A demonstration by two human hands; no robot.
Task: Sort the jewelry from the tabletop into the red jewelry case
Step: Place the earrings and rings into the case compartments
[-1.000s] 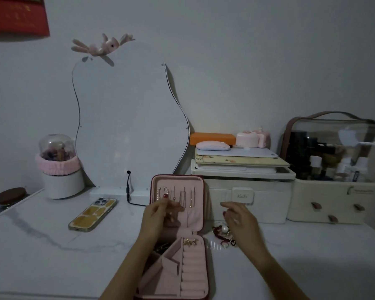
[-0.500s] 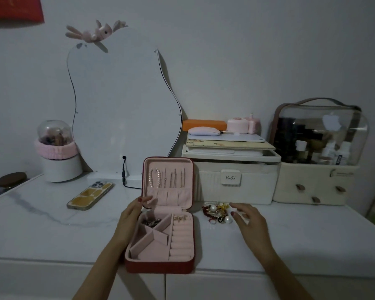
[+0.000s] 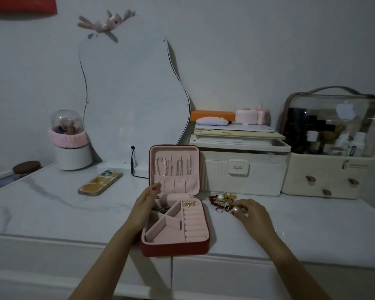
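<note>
A: Resting on the white marble-patterned tabletop point(image 3: 52, 204), against a plain pale wall, what is present?

B: A wavy frameless mirror point(image 3: 130, 100) stands at the back. A phone in a yellow case point(image 3: 100, 182) lies to its left front. A cream drawer box point(image 3: 240, 169) and a clear-lidded cosmetics organiser point(image 3: 331, 144) sit to the right.

A: Location of the red jewelry case with pink lining point(image 3: 175, 213)?

B: Near the front edge, lid upright. Necklaces hang inside the lid.

A: Left hand point(image 3: 143, 208) condition?

B: Fingers extended and relaxed, resting against the case's left wall, grasping nothing.

A: Right hand point(image 3: 251, 215)?

B: Fingers curled, pinching a pearl piece point(image 3: 236, 210) at the near edge of the loose jewelry pile point(image 3: 222, 201), which lies just right of the case.
</note>
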